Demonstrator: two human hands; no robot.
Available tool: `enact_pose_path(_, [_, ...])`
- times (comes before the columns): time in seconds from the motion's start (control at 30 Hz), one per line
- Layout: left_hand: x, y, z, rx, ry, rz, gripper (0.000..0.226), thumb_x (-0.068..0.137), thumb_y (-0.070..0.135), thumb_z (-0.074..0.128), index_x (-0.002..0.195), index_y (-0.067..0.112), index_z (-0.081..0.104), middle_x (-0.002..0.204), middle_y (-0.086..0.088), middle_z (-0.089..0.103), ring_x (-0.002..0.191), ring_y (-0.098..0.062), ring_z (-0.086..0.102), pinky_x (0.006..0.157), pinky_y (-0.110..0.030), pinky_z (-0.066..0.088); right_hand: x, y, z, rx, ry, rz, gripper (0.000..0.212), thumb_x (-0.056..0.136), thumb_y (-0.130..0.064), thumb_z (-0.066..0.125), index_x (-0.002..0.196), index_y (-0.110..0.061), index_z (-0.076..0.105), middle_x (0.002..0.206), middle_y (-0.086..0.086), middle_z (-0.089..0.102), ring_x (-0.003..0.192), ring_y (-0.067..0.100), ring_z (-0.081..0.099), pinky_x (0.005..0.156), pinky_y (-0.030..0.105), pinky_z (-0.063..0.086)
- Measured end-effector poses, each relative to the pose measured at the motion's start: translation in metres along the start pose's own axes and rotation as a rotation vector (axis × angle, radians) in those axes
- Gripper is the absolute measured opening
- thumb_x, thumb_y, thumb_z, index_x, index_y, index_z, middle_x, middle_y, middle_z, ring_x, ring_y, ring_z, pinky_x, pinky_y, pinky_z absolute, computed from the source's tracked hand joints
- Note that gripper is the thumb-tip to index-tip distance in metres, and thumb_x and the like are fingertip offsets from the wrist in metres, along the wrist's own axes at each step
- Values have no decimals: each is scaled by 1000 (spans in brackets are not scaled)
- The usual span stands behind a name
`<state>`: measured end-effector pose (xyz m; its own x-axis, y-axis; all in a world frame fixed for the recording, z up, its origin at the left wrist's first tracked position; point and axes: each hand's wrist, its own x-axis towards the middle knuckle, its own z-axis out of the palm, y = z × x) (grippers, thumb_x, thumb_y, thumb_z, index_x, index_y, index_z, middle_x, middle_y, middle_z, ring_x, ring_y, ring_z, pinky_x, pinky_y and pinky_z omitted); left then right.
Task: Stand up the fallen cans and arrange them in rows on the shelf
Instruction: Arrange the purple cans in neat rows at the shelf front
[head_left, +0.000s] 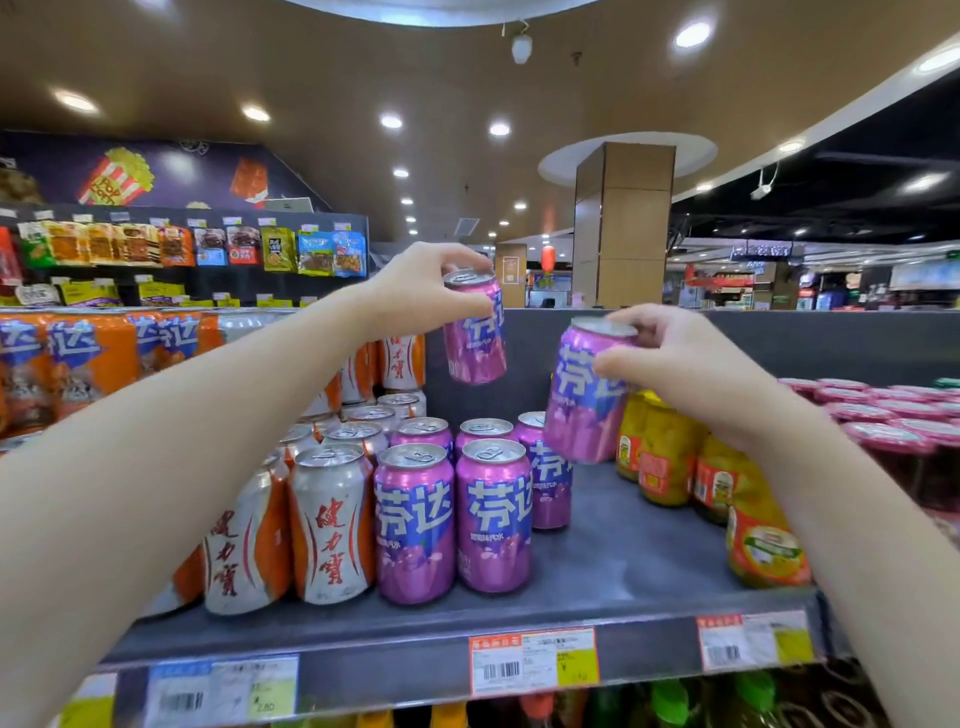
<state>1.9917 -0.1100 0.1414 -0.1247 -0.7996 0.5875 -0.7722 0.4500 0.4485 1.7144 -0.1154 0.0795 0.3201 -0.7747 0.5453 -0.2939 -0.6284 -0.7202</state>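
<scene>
Two purple grape-soda cans are held in the air above the grey shelf (644, 561), each pinched near its rim from above. The left hand (415, 291) is closed around the left purple can (475, 332), which hangs upright with only a slight tilt, its long axis near vertical, at about 11 o'clock from the standing purple cans (457, 509) and well above them. The right hand (691, 364) is closed around the right purple can (589, 395), which leans with its top toward 1 o'clock and its base just beside, perhaps touching, the rearmost can of the right-hand purple row. The bare stretch of shelf lies at 5 o'clock from the right can, between the purple rows and the yellow fruit jars (670, 452), so the right hand is judged the nearer to an open spot. That can would need to be brought upright before being lowered, and the room there looks ample. White-and-orange cans (327, 519) stand at 9 o'clock of the purple rows, packed close. The shelf surface looks flat and smooth, with price tags (535, 660) along its front lip.
</scene>
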Motion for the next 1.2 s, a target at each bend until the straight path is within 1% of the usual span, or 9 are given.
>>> enact_pose_path(0.13, [-3, 17, 8, -41, 23, 75, 44, 93, 27, 70, 136, 28, 60, 118, 9, 63, 96, -6, 66, 57, -13, 54, -29, 11, 13, -127, -109, 51, 29, 77, -18, 78, 105, -23, 71, 90, -7, 78, 85, 6, 75, 77, 31, 61])
enact_pose_path(0.27, [-7, 32, 18, -98, 4, 113, 43, 94, 28, 70, 136, 29, 61, 112, 14, 64, 102, -8, 66, 60, -14, 56, -42, 28, 27, -205, -229, 120, 40, 74, -22, 79, 112, -29, 68, 99, -11, 75, 88, 5, 73, 82, 34, 62])
enact_pose_path(0.43, [-15, 45, 30, -137, -16, 157, 42, 96, 26, 69, 137, 27, 61, 116, 14, 65, 106, -7, 66, 68, -18, 59, -46, 39, 31, -9, -270, 146, 34, 83, -8, 74, 103, -34, 66, 101, -12, 74, 89, 1, 72, 70, 18, 58])
enact_pose_path(0.57, [-23, 52, 39, -154, -5, 174, 40, 95, 23, 67, 135, 27, 63, 118, 12, 67, 106, -6, 68, 73, -21, 60, -48, 52, 38, 119, -206, 174, 43, 85, -4, 72, 121, -25, 66, 113, -3, 74, 104, 12, 71, 87, 33, 61])
enact_pose_path(0.73, [-32, 62, 52, -167, -19, 201, 37, 93, 22, 68, 129, 28, 66, 120, 13, 67, 104, -4, 69, 74, -22, 60, -57, 58, 25, 139, -191, 158, 54, 85, -15, 79, 132, -28, 58, 118, -7, 71, 100, 3, 71, 76, 18, 55])
enact_pose_path(0.87, [-35, 76, 64, -189, -29, 226, 39, 92, 19, 69, 130, 24, 66, 118, 9, 70, 102, -5, 71, 80, -27, 62, -49, 49, 11, 213, 14, 17, 63, 82, -27, 83, 138, -26, 55, 127, -6, 68, 112, 9, 67, 89, 31, 56])
enact_pose_path(1.0, [-36, 89, 81, -233, -71, 225, 41, 91, 20, 70, 131, 24, 67, 116, 4, 72, 101, -8, 72, 83, -33, 62, -47, 30, 0, 271, 21, -91, 49, 85, -20, 81, 130, -25, 62, 115, -4, 75, 105, 11, 72, 80, 28, 59])
enact_pose_path(1.1, [-37, 96, 90, -216, -103, 235, 44, 90, 22, 71, 134, 26, 65, 120, 9, 69, 103, -5, 70, 87, -29, 60, -49, 29, -5, 277, 63, -82, 45, 81, -20, 83, 123, -21, 67, 110, -2, 77, 102, 14, 74, 83, 32, 60])
enact_pose_path(1.2, [-38, 96, 89, -212, -215, 97, 49, 94, 39, 69, 140, 30, 56, 117, 9, 69, 103, -4, 69, 89, -24, 56, -57, 41, -6, 245, 131, -32, 43, 80, -20, 84, 120, -20, 69, 106, -2, 78, 98, 13, 74, 80, 33, 61])
